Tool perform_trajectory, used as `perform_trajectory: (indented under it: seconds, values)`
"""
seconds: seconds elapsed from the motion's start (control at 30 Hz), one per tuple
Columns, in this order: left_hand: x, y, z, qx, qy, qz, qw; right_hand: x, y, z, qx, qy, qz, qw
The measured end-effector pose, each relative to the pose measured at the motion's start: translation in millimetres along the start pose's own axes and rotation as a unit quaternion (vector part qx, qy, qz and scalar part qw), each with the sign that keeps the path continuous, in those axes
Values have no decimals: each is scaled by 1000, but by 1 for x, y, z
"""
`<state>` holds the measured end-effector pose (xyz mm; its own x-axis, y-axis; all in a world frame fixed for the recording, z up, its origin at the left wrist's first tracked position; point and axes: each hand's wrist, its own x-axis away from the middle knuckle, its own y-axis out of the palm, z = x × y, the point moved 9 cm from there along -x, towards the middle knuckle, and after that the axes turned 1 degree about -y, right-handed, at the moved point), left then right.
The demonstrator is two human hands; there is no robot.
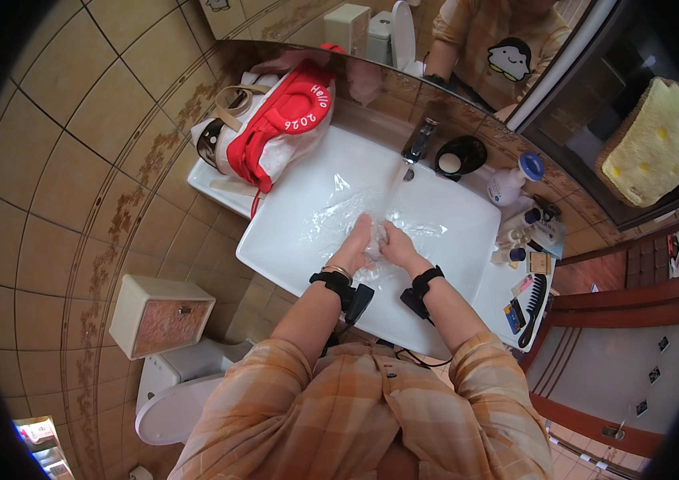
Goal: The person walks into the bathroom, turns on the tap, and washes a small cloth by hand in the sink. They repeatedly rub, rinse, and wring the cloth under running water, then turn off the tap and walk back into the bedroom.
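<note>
My left hand (357,245) and my right hand (400,245) are low in a white washbasin (459,210), under water running from a chrome faucet (418,141). Between them shows a pale, translucent patch (377,240); whether it is a clear object or only splashing water, I cannot tell. The left palm faces inward with its fingers pointing towards the faucet. My right fingers curl at the other side of the patch. Rippling water (339,210) spreads over the basin floor around both hands. Black straps with small boxes circle both wrists.
A red and white bag (279,126) rests on the basin's left corner. Behind the rim are a black soap dish (465,153) and pump bottle (506,185). Small bottles (519,225) and a black comb (534,309) lie right. A toilet (180,396) stands lower left.
</note>
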<state>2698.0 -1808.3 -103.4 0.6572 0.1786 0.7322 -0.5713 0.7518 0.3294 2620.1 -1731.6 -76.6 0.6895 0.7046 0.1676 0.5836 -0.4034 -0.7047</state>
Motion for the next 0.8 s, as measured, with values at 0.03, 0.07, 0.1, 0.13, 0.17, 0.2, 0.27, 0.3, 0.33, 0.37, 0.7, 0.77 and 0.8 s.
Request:
perform_trajectory:
  seconds: [0.03, 0.07, 0.1, 0.13, 0.17, 0.2, 0.27, 0.3, 0.33, 0.37, 0.7, 0.77, 0.8]
  values:
    - [-3, 3, -4, 78, -24, -29, 996, 0, 5, -9, -78, -26, -26, 996]
    - [-5, 2, -3, 107, -28, -51, 993, 1, 4, -13, -108, -34, -31, 993]
    - [-5, -3, -6, 153, -32, -39, 987, 5, -4, -38, -141, -44, -43, 988]
    - [-3, -2, -7, 195, -38, -31, 980, 10, -14, -60, -175, -52, -49, 982]
    - [-2, 0, -8, 234, -44, -25, 971, 14, -23, -77, -191, -62, -37, 979]
    - [-1, 3, -7, 237, -23, -26, 971, 18, -28, -90, -206, -71, -27, 976]
    - [-4, 12, -3, 245, 20, -31, 969, 22, -42, -106, -174, -86, 13, 981]
    - [-4, 16, -1, 249, 42, -34, 967, 24, -49, -112, -130, -91, 41, 987]
    - [-4, 19, 1, 253, 64, -36, 965, 25, -55, -114, -85, -96, 68, 989]
    - [-4, 20, 4, 257, 87, -37, 962, 25, -57, -111, -66, -85, 79, 991]
    - [5, -13, 22, -66, 235, 103, 964, 1, -81, -26, 108, 1, 157, 982]
    - [21, -14, 38, -151, 277, 99, 944, 8, -86, -3, 135, 25, 167, 976]
    - [18, -21, 39, -222, 259, 124, 932, 13, -86, 4, 145, 38, 182, 972]
